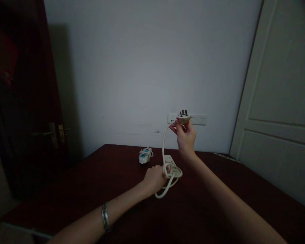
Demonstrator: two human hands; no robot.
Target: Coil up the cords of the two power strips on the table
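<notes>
Raised in front of the wall, my right hand (186, 137) pinches a white three-pin plug (184, 118), its metal prongs pointing up. From the plug a white cord (163, 145) drops down to a loosely looped tangle. My left hand (155, 178) is closed at those loops, low over the table; its fingertips are partly hidden by the cord. A white power strip (169, 159) shows behind and under the loops, right beside my left hand. Farther back on the left lies a second, white-and-blue power strip (144, 156) with its own cord wrapped round it.
The dark red table (112, 169) reaches to the wall. A row of white wall sockets (199, 119) sits behind my right hand. At left stands a dark door (22, 101) with a metal handle; at right, a pale panelled door (282, 118).
</notes>
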